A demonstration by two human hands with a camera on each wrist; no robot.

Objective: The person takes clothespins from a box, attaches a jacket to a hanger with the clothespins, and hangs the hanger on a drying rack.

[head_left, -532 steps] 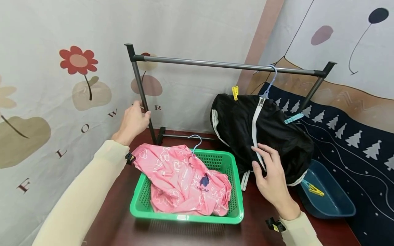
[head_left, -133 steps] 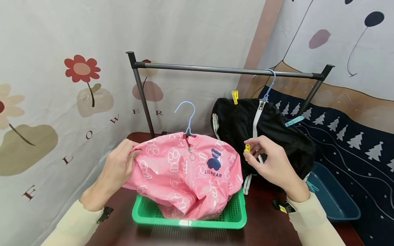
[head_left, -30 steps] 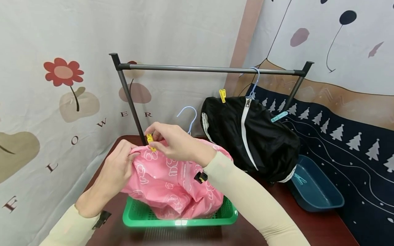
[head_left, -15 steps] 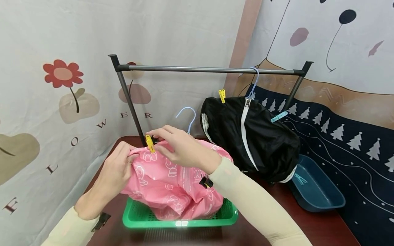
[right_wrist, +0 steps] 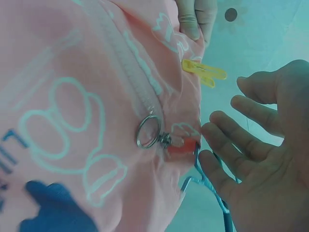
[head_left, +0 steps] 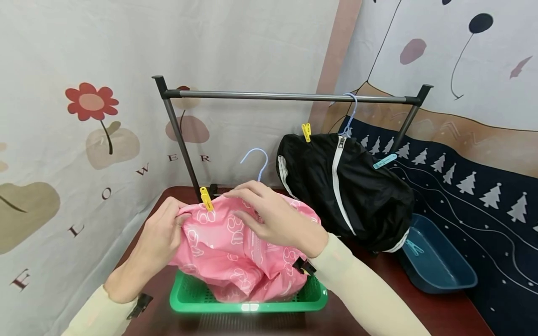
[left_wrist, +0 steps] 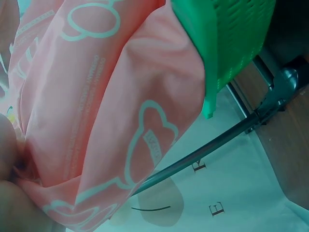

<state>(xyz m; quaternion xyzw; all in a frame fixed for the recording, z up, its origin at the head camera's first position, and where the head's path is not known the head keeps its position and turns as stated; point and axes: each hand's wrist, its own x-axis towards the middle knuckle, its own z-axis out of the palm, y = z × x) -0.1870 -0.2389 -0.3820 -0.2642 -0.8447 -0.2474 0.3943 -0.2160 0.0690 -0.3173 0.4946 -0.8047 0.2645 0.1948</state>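
Left hand point(head_left: 157, 238) has the pink jacket point(head_left: 210, 252), pinching one shoulder edge between thumb and bent fingers! Just right of that grip, a yellow peg point(head_left: 206, 199) is clipped upright on the jacket's top edge, between the two hands. And here's the right hand point(head_left: 281, 217), fingers loosely extended and a little spread, nothing in its grasp, poised to the right of that peg; the right wrist view shows a clear gap between peg and fingertips. Whether those fingertips touch the hanger point(head_left: 266, 163), I can't tell; its hook rises just beyond them, its lower end at the jacket's collar. A ringed zip pull point(right_wrist: 164, 140) sits near the right hand's fingers.

Below both hands, there's the green basket point(head_left: 248, 307), the jacket drooping into it, all on the dark red table point(head_left: 319, 322). Beyond the hands stands the rack point(head_left: 273, 95), and out to the right hand's right hangs a black jacket point(head_left: 311, 177), wearing a second yellow peg point(head_left: 307, 132) and a blue peg point(head_left: 385, 161). Farther right of that hand, a blue tub point(head_left: 445, 261) holds a light blue peg point(head_left: 414, 247).
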